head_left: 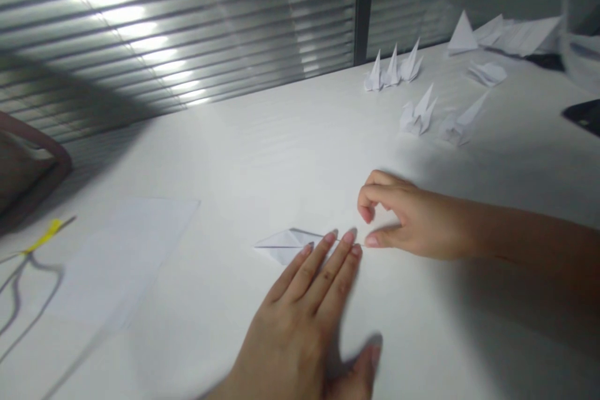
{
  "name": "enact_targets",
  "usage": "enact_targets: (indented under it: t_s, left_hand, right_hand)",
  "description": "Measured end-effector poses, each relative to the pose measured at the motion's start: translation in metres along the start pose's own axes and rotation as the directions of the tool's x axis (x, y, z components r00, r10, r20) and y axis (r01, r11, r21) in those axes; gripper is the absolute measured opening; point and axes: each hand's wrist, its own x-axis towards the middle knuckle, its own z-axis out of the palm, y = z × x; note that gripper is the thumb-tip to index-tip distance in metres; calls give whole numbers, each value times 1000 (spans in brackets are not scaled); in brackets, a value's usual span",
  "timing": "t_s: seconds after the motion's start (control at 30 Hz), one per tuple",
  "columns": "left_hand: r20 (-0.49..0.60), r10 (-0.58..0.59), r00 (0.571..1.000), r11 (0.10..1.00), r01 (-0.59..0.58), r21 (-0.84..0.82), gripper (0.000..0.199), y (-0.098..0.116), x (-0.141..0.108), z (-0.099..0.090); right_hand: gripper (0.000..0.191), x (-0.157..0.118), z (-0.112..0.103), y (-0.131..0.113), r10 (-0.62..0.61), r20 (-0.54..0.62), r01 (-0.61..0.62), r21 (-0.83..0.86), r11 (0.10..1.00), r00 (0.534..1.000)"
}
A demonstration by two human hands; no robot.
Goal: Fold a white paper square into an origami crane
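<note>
A slim white folded paper (pixel 280 244), pointed at its left end, lies flat on the white table. Spread across its middle and right part is my left hand (pixel 300 306), its fingers stretched out and lying flat, with the thumb apart on the tabletop. The pressing fingers hide much of the paper. At the paper's narrow right tip is my right hand (pixel 403 215). Its thumb is at or very near that tip; whether it touches I cannot tell. The other fingers curl above, with a gap to the thumb and nothing between them.
Several folded paper cranes (pixel 417 115) stand at the back right. Behind them are a paper pyramid (pixel 462 34) and loose papers (pixel 525 34). On the left lie a white sheet (pixel 126 256) and a cord (pixel 16 290) with a yellow tag (pixel 44 236). Blinds (pixel 210 19) border the table's far edge.
</note>
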Motion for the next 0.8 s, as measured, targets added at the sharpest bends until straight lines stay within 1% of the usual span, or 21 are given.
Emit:
enact_targets:
  t_s: [0.07,0.13,0.2,0.3,0.37,0.43,0.5,0.63,0.73,0.8]
  left_hand:
    - [2,5,1000,1000,-5,17,72,-1,-1,0]
    - [-1,6,1000,1000,-6,13,71,-3,-2,1]
    - [-1,14,1000,1000,-14,2,71,-3,-3,2]
    - [6,6,1000,1000,-6,-10,70,-4,-4,3]
    - [3,-7,1000,1000,7,-20,69,-4,-5,3]
    - [-4,-8,1000,999,7,-33,70,-4,-6,4]
    - [-13,-8,1000,999,7,-43,72,-4,-7,4]
    - [-28,-19,999,999,18,-35,76,-4,-9,5]
    - [-33,-10,999,1000,9,-13,76,-5,-10,6]
    - [-36,11,999,1000,-11,3,75,-6,-9,7]
  right_hand:
    - [13,2,-4,3,-19,33,18,39,999,999]
    - [4,2,-6,5,-38,38,35,92,995,999]
    - [7,0,-5,5,-38,23,35,124,992,999]
    - [6,-3,1,4,-34,-44,36,56,998,998]
    - [11,-4,7,4,-53,-86,52,-12,999,995]
    - [14,-5,10,4,-69,-104,64,-46,997,992]
    - [16,-4,10,3,-59,-98,54,-51,997,993]
    - [19,1,4,0,-16,-36,14,-57,998,999]
    - [19,2,1,0,-38,-21,38,-40,998,999]
    - [15,1,2,1,-51,-37,51,-3,999,998]
